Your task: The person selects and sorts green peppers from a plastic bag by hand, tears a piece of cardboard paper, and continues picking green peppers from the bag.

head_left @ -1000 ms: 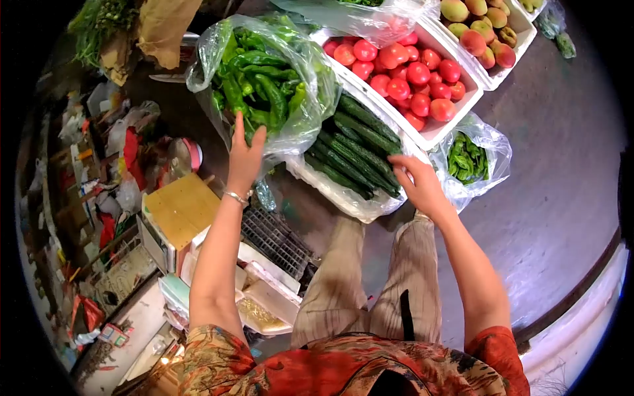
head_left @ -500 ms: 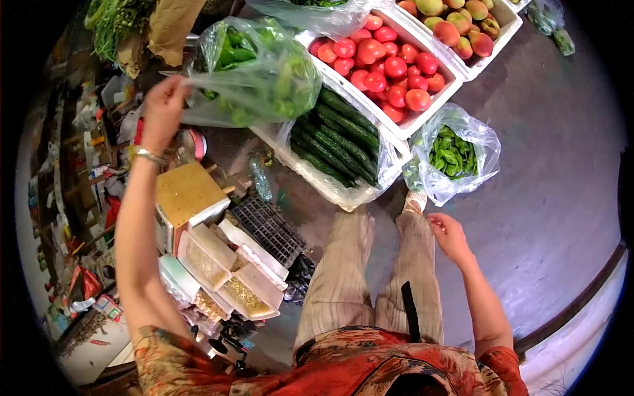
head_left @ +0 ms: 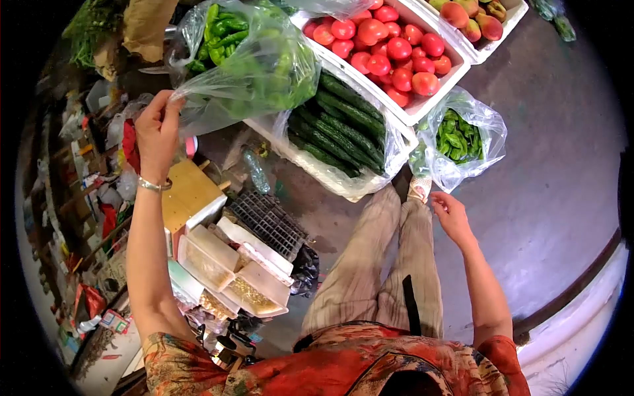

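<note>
Left hand (head_left: 157, 135): thumb and fingers pinching the stretched edge of a clear bag (head_left: 228, 99).
Right hand (head_left: 452, 216): fingers loosely curled, just beside my trouser leg (head_left: 416, 264).
Green peppers (head_left: 226, 36): inside that bag, beyond my left hand.
Cucumbers (head_left: 340, 132): in a plastic-lined box, the bag overlapping its corner.
Tomatoes (head_left: 389, 49): right of the peppers.
Leafy greens (head_left: 457, 137): bagged, ahead of my right hand.

left arm (head_left: 150, 251) stretched forward | left hand (head_left: 157, 135) pinching | right hand (head_left: 452, 216) lower, loosely curled
</note>
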A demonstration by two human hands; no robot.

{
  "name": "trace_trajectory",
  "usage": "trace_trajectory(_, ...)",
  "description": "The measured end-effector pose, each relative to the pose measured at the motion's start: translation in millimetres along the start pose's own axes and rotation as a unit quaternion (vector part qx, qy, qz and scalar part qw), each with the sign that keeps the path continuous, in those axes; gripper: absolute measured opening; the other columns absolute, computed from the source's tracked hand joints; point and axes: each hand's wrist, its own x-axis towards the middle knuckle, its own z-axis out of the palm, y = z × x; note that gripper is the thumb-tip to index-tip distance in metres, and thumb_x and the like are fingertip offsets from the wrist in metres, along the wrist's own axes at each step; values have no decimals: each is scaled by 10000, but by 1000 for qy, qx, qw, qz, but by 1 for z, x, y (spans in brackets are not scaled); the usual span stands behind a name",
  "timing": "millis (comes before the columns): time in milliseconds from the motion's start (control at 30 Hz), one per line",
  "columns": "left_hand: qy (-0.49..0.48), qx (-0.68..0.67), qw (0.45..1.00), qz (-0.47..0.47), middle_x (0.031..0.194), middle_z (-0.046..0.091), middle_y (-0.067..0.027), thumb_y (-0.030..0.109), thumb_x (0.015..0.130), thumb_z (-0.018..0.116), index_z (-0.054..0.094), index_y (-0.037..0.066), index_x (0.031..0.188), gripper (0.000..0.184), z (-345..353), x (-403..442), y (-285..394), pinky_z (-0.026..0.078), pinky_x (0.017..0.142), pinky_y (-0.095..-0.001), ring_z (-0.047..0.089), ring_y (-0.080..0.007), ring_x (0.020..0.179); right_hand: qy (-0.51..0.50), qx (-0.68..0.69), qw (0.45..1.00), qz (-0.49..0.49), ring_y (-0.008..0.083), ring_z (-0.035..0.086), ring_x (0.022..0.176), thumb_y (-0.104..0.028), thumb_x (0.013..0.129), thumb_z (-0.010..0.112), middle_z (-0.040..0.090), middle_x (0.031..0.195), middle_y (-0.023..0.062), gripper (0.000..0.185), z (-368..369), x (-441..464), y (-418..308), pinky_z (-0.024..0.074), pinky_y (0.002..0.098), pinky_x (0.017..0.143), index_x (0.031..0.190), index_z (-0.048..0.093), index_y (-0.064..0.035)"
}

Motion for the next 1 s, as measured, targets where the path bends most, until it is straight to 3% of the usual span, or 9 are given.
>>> trace_trajectory(133, 46, -2, 999, 10, 869, 649, -9, 145, 942, 606, 640, 3, 1070, 194, 12, -15, 11, 456, 733, -231, 572, -81, 804, -4, 14, 1000, -3, 233, 655, 844, -110, 910, 572, 679, 965, 159, 271, 18, 3, -7, 508, 329, 781, 1164, 627, -33)
trace_trajectory(167, 61, -2, 998, 18, 1067, 655, -71, 135, 914, 642, 607, 27, 1206, 313, 17, -18, 10, 466, 843, -284, 602, -160, 988, -14, 11, 1000, -10, 232, 649, 826, -104, 904, 568, 674, 947, 159, 275, 20, 2, -11, 505, 330, 770, 1164, 627, -37)
trace_trajectory(200, 56, -10, 998, 18, 1067, 655, -71, 135, 914, 642, 607, 27, 1206, 313, 22, -24, 11, 466, 843, -284, 602, -160, 988, -24, 8, 1000, -16, 232, 643, 808, -98, 899, 564, 670, 930, 159, 279, 21, 0, -13, 502, 332, 759, 1164, 628, -41)
trace_trajectory(267, 182, 190, 951, 162, 1311, 549, -125, 146, 886, 671, 531, 67, 1332, 474, 35, -41, 26, 425, 949, -339, 506, -270, 1202, -20, 2, 1000, -5, 247, 640, 798, -97, 889, 563, 663, 919, 162, 282, 24, 0, -11, 500, 348, 750, 1157, 630, -43)
trace_trajectory(333, 180, 182, 950, 178, 1429, 431, -145, 162, 870, 677, 458, 67, 1396, 578, 53, -67, 46, 359, 1026, -407, 388, -336, 1303, -24, -25, 999, -7, 257, 649, 830, -109, 890, 559, 670, 946, 166, 281, 23, -1, -10, 501, 356, 771, 1154, 631, -45)
trace_trajectory(400, 165, 128, 954, 214, 1429, 427, -156, 162, 872, 640, 444, 26, 1404, 583, 85, -94, 53, 289, 1075, -478, 385, -339, 1311, -27, -41, 999, 2, 260, 652, 850, -113, 890, 558, 676, 968, 162, 285, 19, 1, -9, 503, 355, 785, 1157, 630, -46)
trace_trajectory(633, -103, -77, 988, 86, 1332, 520, -139, 67, 792, 619, 562, 63, 1267, 478, 216, -205, 126, 265, 1058, -450, 429, -349, 1273, -13, -49, 998, -29, 274, 654, 919, -120, 880, 559, 683, 1024, 159, 299, 1, 42, 41, 504, 341, 838, 1159, 634, -43)
trace_trajectory(767, -102, -162, 979, 68, 1295, 549, -113, 54, 806, 611, 596, 69, 1202, 397, 290, -232, 166, 250, 1063, -438, 447, -338, 1252, 19, -156, 985, -65, 355, 597, 960, -174, 873, 555, 614, 984, 184, 270, -28, 90, 79, 473, 427, 853, 1110, 638, -76)
trace_trajectory(1000, -122, -295, 948, 2, 1213, 568, -108, -16, 835, 589, 595, 71, 1206, 382, 442, -249, 203, 389, 980, -400, 523, -307, 1142, 22, -340, 937, -74, 316, 553, 1137, -204, 891, 516, 605, 1179, 141, 355, -60, 172, 144, 368, 497, 980, 1228, 598, -129)
